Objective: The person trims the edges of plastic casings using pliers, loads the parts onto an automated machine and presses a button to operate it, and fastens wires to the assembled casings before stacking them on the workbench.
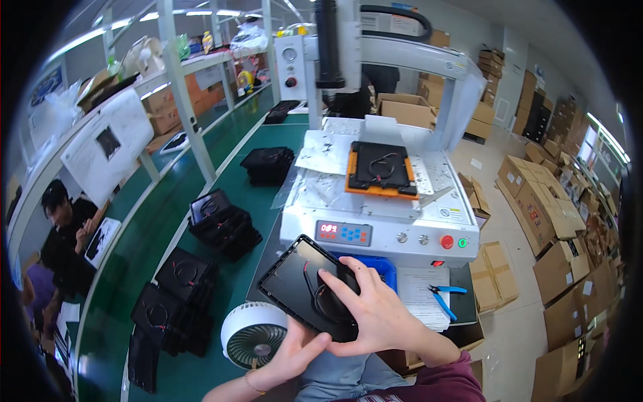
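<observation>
Between my two hands, over my lap, is a tilted black rectangular plastic shell [293, 273] with a raised rim and a thin coiled cable inside. My left hand [295, 350] holds its lower edge, with the thumb along the near corner. My right hand [378, 308] grips the right side; its fingers reach over the inner face onto the cable. Ahead, a similar black shell [380, 165] with a coiled wire lies in an orange fixture [350, 175] on the bed of a white benchtop gantry machine [395, 240]. The underside of the held shell is hidden.
Stacks of black shells [181, 275] line the green bench [228, 275] on the left. Close by are a white fan [254, 335], a blue bin [384, 268], papers [418, 295] and blue-handled cutters [443, 301]. Cardboard boxes [536, 201] fill the right. A co-worker [67, 234] sits far left.
</observation>
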Action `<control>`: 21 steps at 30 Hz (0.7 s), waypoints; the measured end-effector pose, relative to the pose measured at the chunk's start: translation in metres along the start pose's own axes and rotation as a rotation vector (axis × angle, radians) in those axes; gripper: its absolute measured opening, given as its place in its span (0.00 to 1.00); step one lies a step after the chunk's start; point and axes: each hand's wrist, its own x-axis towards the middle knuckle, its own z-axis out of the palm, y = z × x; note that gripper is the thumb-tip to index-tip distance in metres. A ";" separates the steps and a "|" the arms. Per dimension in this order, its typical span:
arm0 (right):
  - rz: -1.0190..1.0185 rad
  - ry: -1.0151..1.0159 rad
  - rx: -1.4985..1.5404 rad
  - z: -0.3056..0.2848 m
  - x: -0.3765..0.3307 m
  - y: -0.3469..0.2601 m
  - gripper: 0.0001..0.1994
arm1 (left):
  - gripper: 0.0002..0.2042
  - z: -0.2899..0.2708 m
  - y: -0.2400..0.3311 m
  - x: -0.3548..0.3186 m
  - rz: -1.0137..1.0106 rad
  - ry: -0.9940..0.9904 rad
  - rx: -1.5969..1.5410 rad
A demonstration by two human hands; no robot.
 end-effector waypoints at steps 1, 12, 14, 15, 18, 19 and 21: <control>-0.003 0.037 -0.028 -0.010 -0.005 0.005 0.44 | 0.33 -0.005 0.011 0.006 -0.136 -0.063 0.084; 0.472 0.280 -0.397 -0.111 -0.077 0.046 0.44 | 0.32 -0.007 0.035 0.286 0.317 0.180 1.467; 0.554 0.287 -0.396 -0.119 -0.099 0.046 0.43 | 0.40 0.009 0.030 0.314 0.148 0.179 1.469; 0.597 0.280 -0.415 -0.122 -0.110 0.046 0.43 | 0.42 0.019 0.028 0.321 0.100 0.184 1.513; 0.694 0.270 -0.411 -0.129 -0.135 0.051 0.43 | 0.55 0.045 0.019 0.331 -0.002 0.197 1.617; 0.693 0.281 -0.419 -0.131 -0.138 0.053 0.43 | 0.57 0.052 0.015 0.332 -0.019 0.214 1.666; 0.750 0.265 -0.420 -0.134 -0.141 0.058 0.43 | 0.62 0.060 0.007 0.334 -0.075 0.257 1.763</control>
